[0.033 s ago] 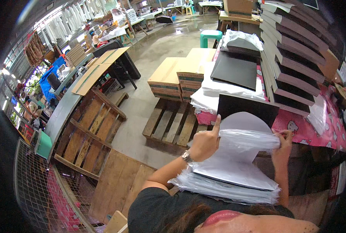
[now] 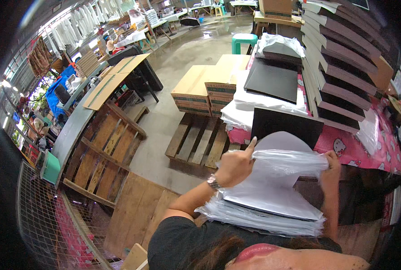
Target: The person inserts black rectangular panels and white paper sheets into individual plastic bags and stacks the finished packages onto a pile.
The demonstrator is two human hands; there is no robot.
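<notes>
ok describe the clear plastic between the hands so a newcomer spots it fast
Start at the pink patterned cloth on the right, by the tall stack. At its near left, clear plastic stretches between the left hand and the right hand, across a pale sheet with a rounded top. Unlike the flat plastic-edged pile below, it is pulled into crinkled folds.

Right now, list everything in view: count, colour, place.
Clear plastic bag: one, transparent, lower centre
Curved sheet: one, white, partly behind bag
Plastic-wrapped sheet pile: one, whitish, below sheet
Rectangular panels: several, black, beyond sheet
Patterned cloth: one, pink, right
Tall slab stack: one, grey-black, upper right
Cardboard boxes: several, brown, centre, top
Slatted pallets: two, wood-brown, centre, left
Plastic stool: one near, green, beyond boxes
Hanging cloths: many, white, upper-left
Left hand: one, bare, bag's left
Right hand: one, bare, bag's right
</notes>
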